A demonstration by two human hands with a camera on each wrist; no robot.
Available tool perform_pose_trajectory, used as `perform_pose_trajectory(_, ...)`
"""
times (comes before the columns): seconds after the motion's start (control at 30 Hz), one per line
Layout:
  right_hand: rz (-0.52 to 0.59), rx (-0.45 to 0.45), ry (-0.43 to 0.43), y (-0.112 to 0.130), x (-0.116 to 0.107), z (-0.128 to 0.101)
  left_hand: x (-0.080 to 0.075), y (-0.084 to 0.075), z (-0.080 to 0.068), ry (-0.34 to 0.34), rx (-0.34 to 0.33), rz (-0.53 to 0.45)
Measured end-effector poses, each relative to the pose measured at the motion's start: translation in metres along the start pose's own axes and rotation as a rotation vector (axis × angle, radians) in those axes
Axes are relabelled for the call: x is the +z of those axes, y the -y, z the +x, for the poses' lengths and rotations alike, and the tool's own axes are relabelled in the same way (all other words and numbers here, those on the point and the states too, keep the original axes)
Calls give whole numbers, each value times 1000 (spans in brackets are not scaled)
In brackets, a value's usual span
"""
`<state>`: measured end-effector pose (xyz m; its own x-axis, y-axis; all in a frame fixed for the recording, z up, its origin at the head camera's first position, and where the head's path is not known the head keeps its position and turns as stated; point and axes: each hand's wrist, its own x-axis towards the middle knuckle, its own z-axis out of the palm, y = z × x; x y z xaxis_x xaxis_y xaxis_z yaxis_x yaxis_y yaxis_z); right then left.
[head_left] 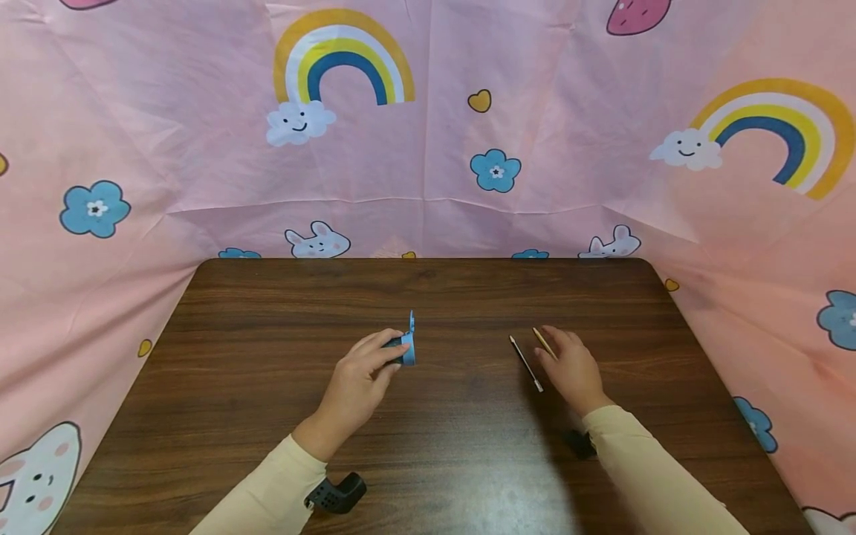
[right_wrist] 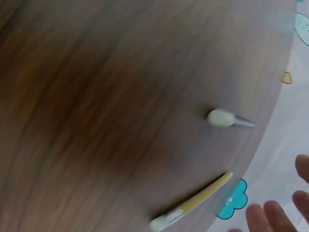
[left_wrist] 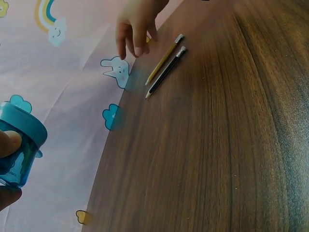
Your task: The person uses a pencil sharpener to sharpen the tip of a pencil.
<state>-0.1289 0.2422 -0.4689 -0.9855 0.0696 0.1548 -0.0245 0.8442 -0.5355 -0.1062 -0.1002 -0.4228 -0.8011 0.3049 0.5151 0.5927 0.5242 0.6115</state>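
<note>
My left hand (head_left: 357, 375) grips a small blue container (head_left: 409, 349) with its flip-up lid raised. The left wrist view shows the container's (left_wrist: 21, 140) see-through body between thumb and finger, with something dark inside. To the right, two pencils with white eraser ends lie side by side on the table: a black pencil (head_left: 526, 364) and a yellow pencil (head_left: 543, 342). Over by the yellow one, my right hand (head_left: 570, 369) hovers with relaxed fingers and nothing in them. In the right wrist view its fingertips (right_wrist: 273, 215) appear beyond the yellow pencil (right_wrist: 195, 199).
The dark wood-grain table (head_left: 281, 297) has rounded far corners. A pink patterned cloth (head_left: 428, 171) hangs behind it and along both sides. Black wrist devices (head_left: 341, 494) sit under the cream sleeves.
</note>
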Motion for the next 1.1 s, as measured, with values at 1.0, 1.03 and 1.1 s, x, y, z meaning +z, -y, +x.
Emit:
perform_pose_trajectory(1.0, -186, 41, 194, -32, -1, -17, 2, -1, 0, -3, -6, -5)
perform_pose_trajectory(1.03, -190, 48, 198, -32, -1, -17, 2, -1, 0, -3, -5, -5)
perform_pose_trajectory(1.1, -202, 59, 197, -33, -1, -17, 2, -2, 0, -3, -5, -6)
